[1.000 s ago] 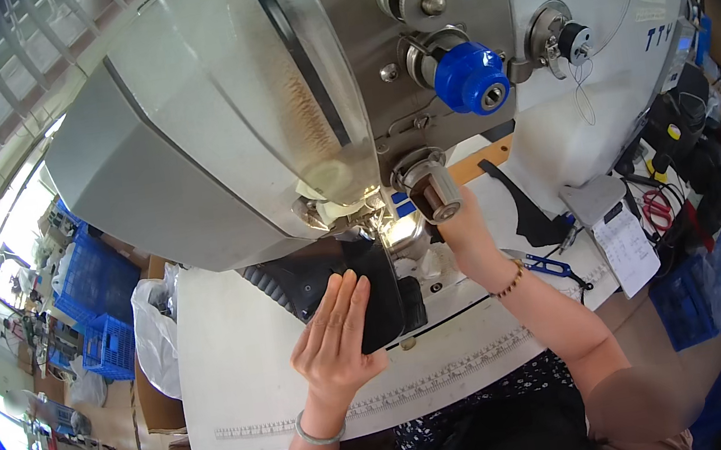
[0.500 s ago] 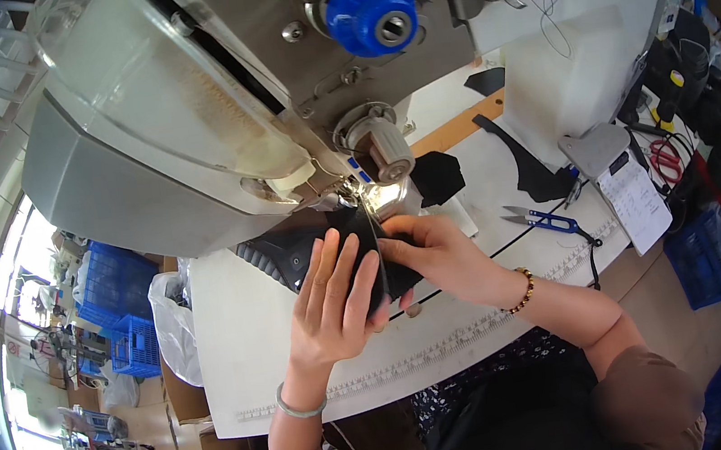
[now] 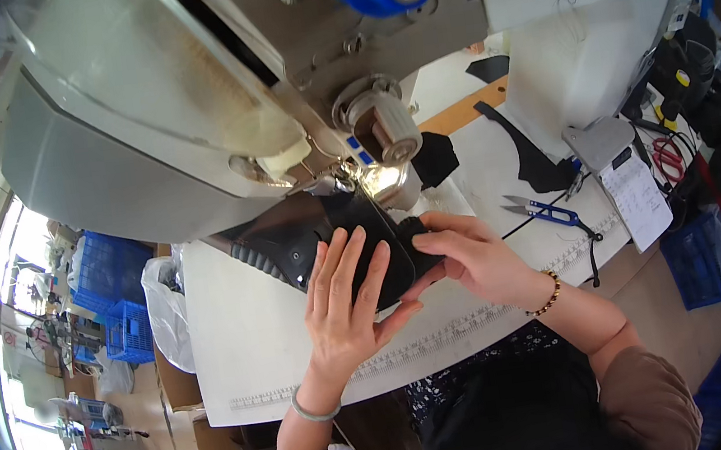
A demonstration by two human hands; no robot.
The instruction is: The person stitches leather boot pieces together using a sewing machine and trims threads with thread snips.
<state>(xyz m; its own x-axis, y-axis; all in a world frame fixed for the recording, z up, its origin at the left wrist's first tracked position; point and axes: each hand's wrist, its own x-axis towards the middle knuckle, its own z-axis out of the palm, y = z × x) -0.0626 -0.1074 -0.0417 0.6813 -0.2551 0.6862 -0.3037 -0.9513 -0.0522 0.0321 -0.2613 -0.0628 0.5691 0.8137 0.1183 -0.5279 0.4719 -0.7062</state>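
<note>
A black leather-like workpiece (image 3: 274, 241) with a ribbed edge and small round holes lies on the white sewing table, its far part under the lit needle area of an industrial sewing machine (image 3: 137, 186). My left hand (image 3: 339, 305) rests on top of it, fingers stretched out and thumb apart. To its right, my right hand (image 3: 483, 259) pinches the right-hand edge of the workpiece between thumb and fingers. Part of this edge is hidden by the fingers. Just beyond the workpiece stands the machine's round metal post (image 3: 397, 188), lit from above.
Blue-handled thread snips (image 3: 550, 211) lie right of my right hand, near a curved black cut piece (image 3: 529, 153). Another black piece (image 3: 436, 159) sits behind the post. A ruler strip (image 3: 448, 336) runs along the table's near edge. A paper note (image 3: 637, 202) lies at right.
The workpiece's raised edge has come down flatter and spread open. My right hand has moved right and nearer to me with its edge. My left hand has shifted slightly right.
</note>
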